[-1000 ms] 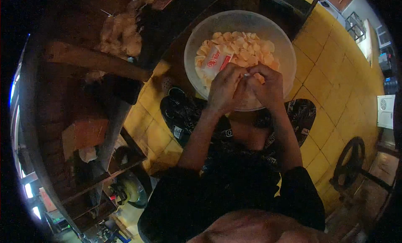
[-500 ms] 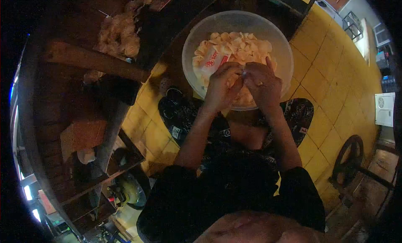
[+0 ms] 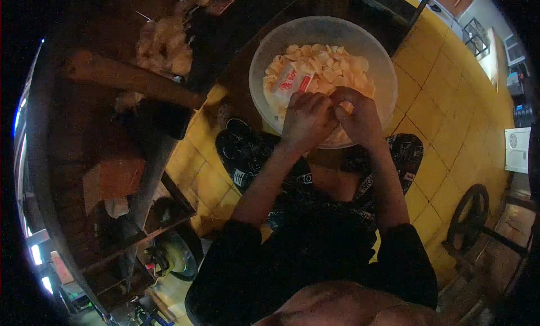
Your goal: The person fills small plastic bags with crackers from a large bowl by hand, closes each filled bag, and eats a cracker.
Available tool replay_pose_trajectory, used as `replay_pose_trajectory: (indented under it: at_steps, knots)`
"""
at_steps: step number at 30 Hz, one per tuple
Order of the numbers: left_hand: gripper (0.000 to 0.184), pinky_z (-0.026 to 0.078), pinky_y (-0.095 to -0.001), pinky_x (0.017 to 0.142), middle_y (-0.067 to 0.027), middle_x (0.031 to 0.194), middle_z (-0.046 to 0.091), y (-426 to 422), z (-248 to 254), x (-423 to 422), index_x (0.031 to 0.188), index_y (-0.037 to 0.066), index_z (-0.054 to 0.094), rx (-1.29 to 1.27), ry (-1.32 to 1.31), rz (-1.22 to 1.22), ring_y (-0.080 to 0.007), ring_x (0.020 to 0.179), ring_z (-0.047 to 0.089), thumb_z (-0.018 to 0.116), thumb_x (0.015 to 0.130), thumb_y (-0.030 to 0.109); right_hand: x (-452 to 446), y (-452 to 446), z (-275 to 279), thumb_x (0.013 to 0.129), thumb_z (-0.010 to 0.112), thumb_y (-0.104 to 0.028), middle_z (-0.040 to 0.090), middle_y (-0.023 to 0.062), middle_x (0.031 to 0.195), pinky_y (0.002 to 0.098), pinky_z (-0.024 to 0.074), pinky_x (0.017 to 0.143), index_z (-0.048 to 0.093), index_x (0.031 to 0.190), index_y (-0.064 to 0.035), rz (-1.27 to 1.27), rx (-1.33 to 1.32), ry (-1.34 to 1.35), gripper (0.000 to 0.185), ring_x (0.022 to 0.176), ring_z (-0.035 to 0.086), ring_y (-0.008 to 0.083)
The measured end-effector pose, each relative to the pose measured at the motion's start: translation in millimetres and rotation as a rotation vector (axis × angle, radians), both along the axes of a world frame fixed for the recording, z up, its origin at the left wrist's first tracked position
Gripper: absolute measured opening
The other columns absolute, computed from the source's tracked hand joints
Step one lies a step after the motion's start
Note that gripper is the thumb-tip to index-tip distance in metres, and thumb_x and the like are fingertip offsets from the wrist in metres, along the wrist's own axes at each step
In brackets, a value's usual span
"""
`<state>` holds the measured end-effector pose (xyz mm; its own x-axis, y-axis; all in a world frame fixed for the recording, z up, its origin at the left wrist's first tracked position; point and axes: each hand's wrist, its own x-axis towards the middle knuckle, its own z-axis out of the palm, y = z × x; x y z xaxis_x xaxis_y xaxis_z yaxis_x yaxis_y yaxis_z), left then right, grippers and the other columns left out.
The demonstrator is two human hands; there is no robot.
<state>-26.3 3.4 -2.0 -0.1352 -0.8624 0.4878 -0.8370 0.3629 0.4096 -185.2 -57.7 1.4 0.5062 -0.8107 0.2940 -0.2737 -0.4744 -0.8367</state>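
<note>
A large translucent plastic tub (image 3: 263,62) stands in front of my knees, holding a pile of thin pale chips (image 3: 320,62). Among the chips lies a white packet (image 3: 287,85) with red print. My left hand (image 3: 308,121) is closed above the near side of the pile, and its curled fingers hide whatever is in them. My right hand (image 3: 363,117) meets it at the fingertips. Between the right thumb and fingers shows a pale chip (image 3: 347,107), held in the closed hand.
Dark wooden furniture (image 3: 129,81) with a cardboard box (image 3: 121,177) takes up the left. Yellow floor tiles (image 3: 433,118) run along the right. A black wheel on a frame (image 3: 468,213) stands at lower right, and a white panel (image 3: 517,150) sits at the right edge.
Both hands have shifted slightly down and right in view, and the tub also sits a little further right. My right hand has turned, so a chip in it now shows.
</note>
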Motion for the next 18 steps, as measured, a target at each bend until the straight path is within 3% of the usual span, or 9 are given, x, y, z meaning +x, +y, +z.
replay_pose_trajectory:
  at_steps: [6,8,10,16,18]
  knots:
    - [0.028,0.043,-0.0452,0.089,-0.0104,0.083,0.064,-2,-8,2,0.089,0.006,0.062,-0.076,-0.026,-0.011,-0.0286,0.086,0.062,0.075,0.072,0.024,-5,-3,2,0.077,0.067,-0.009,0.067,0.0169,0.1,0.0373,0.0514,0.086,0.065,0.089,0.0015,0.079,0.044,0.021,0.016,0.092,0.066,0.0338]
    - [0.029,0.043,-0.0455,0.09,-0.0101,0.082,0.064,-1,-6,3,0.088,0.006,0.063,-0.073,-0.01,-0.024,-0.0288,0.086,0.062,0.075,0.072,0.026,-11,-9,3,0.078,0.068,-0.009,0.067,0.0157,0.102,0.0365,0.0504,0.088,0.066,0.09,0.0019,0.248,-0.077,-0.017,0.017,0.096,0.065,0.0316]
    - [0.029,0.042,-0.0458,0.091,-0.0098,0.082,0.064,2,-6,3,0.087,0.007,0.063,-0.071,0.005,-0.033,-0.0289,0.086,0.062,0.076,0.071,0.028,-14,-8,7,0.079,0.068,-0.01,0.067,0.0152,0.102,0.0366,0.0499,0.089,0.066,0.091,0.0018,0.273,0.005,-0.002,0.017,0.097,0.065,0.031]
    - [0.026,0.043,-0.0457,0.09,-0.0098,0.08,0.064,-2,-7,8,0.086,0.008,0.063,0.055,0.126,-0.008,-0.0286,0.083,0.062,0.078,0.07,0.021,-14,-10,-4,0.083,0.069,-0.01,0.067,0.0135,0.102,0.0385,0.0494,0.09,0.067,0.095,-0.0008,0.278,0.04,-0.071,0.015,0.098,0.064,0.0302]
    - [0.021,0.052,-0.0437,0.081,-0.0093,0.084,0.068,-2,2,13,0.082,0.008,0.063,0.214,0.318,0.041,-0.0286,0.082,0.065,0.077,0.067,0.01,-9,-3,1,0.084,0.069,-0.01,0.067,0.0133,0.103,0.0388,0.0493,0.09,0.067,0.096,-0.0019,0.223,0.036,-0.115,0.015,0.098,0.064,0.0312]
